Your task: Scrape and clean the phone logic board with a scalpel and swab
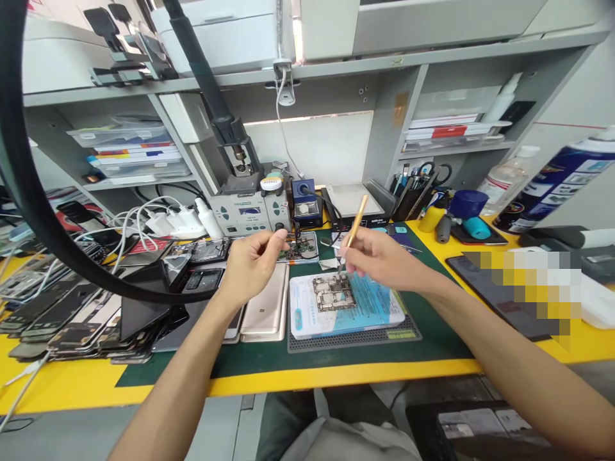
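Note:
My left hand (255,264) is closed, thumb up, above the left side of the work area. A small dark round end shows over the thumb, but most of whatever lies in the fist is hidden. My right hand (379,257) grips a slim gold-handled, pen-like tool (356,223) between thumb and fingers. Its thin tip points down at the upper edge of a bare phone circuit board (333,299). This board lies on a blue-and-white flat box (377,314), which rests on a dark grey perforated mat (355,343).
Phones, including a gold one (264,307), and stacked phone parts (91,320) crowd the left. A thick black hose (77,253) loops toward my left wrist. Behind stand a grey control station (245,214) and a tool holder (413,192). A dark tablet-like panel (494,301) lies right.

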Available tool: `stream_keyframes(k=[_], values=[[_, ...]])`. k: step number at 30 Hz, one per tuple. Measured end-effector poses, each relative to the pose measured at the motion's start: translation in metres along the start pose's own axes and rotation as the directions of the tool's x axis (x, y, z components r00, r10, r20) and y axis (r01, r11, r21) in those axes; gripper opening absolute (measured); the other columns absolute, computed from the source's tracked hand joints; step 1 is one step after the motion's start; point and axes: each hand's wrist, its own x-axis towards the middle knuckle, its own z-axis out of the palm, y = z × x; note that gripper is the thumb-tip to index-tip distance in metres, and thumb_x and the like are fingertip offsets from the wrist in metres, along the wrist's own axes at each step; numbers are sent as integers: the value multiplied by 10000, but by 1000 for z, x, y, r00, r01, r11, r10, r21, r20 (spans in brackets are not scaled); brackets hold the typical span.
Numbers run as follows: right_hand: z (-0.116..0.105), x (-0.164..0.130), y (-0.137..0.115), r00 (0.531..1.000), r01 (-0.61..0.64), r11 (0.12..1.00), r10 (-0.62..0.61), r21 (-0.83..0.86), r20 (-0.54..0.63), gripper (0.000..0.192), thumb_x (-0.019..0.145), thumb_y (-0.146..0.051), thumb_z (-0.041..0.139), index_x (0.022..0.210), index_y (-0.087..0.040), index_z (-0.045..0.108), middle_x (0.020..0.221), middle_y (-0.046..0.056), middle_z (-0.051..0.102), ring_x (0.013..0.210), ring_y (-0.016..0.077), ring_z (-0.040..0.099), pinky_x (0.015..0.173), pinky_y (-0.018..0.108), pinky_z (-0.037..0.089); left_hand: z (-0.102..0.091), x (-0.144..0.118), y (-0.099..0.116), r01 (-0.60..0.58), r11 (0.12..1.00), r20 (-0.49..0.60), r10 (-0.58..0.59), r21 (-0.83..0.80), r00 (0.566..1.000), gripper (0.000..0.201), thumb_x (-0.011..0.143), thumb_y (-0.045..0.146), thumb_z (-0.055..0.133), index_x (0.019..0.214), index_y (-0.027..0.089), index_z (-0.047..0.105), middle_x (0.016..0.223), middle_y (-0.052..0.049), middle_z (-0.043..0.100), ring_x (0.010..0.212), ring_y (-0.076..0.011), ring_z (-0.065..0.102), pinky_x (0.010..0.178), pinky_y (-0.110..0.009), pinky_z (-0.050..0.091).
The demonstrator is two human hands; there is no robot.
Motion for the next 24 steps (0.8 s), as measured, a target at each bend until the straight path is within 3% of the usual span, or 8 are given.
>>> stream_keyframes(k=[5, 9, 13, 17, 21, 24], values=[[6, 10, 7, 986, -158, 952, 168, 263, -14, 110, 925, -277, 593, 903, -218, 503, 651, -9, 634, 476, 116, 541, 399, 218, 345, 3, 0, -17, -35, 998, 100, 29, 53, 995, 391, 1078, 501, 550, 1242, 160, 649, 814, 11, 651, 633, -124, 598, 597, -269, 513], [11, 14, 13, 975, -219, 910, 218, 351, 43, 136, 897, -242, 649, 887, -210, 517, 647, 8, 664, 439, 114, 559, 358, 202, 348, 12, -7, -14, -160, 979, 217, 130, 127, 968, 348, 1066, 478, 581, 1180, 161, 666, 939, -27, 694, 768, -154, 666, 713, -323, 582], [8, 11, 12, 969, -246, 901, 225, 358, 101, 152, 880, -223, 717, 860, -184, 571, 709, 36, 700, 447, 109, 587, 339, 185, 356, 15, -19, 3, -369, 907, 419, 260, 204, 870, 315, 984, 440, 663, 1118, 157, 698, 996, -73, 713, 929, -229, 679, 856, -427, 580], [2, 6, 8, 953, -292, 887, 242, 357, 180, 169, 873, -261, 766, 882, -156, 633, 805, 65, 723, 468, 104, 603, 335, 182, 379, 18, -29, 16, -503, 822, 539, 305, 267, 785, 533, 890, 488, 705, 1246, 92, 691, 1112, -184, 720, 1059, -359, 650, 956, -555, 536], [1, 2, 11, 948, -299, 882, 231, 364, 219, 254, 830, -305, 832, 941, -152, 661, 850, 69, 741, 501, 107, 623, 351, 181, 407, 22, -33, 18, -531, 791, 565, 298, 306, 770, 604, 898, 535, 678, 1266, 55, 677, 1158, -209, 700, 1049, -381, 632, 941, -580, 516], [2, 0, 16, 951, -286, 881, 214, 376, 223, 282, 836, -362, 820, 959, -159, 667, 721, 31, 716, 480, 106, 585, 365, 183, 414, 23, -34, 15, -520, 798, 565, 288, 305, 773, 622, 885, 541, 685, 1280, 61, 663, 1188, -198, 683, 1083, -378, 615, 974, -584, 497]])
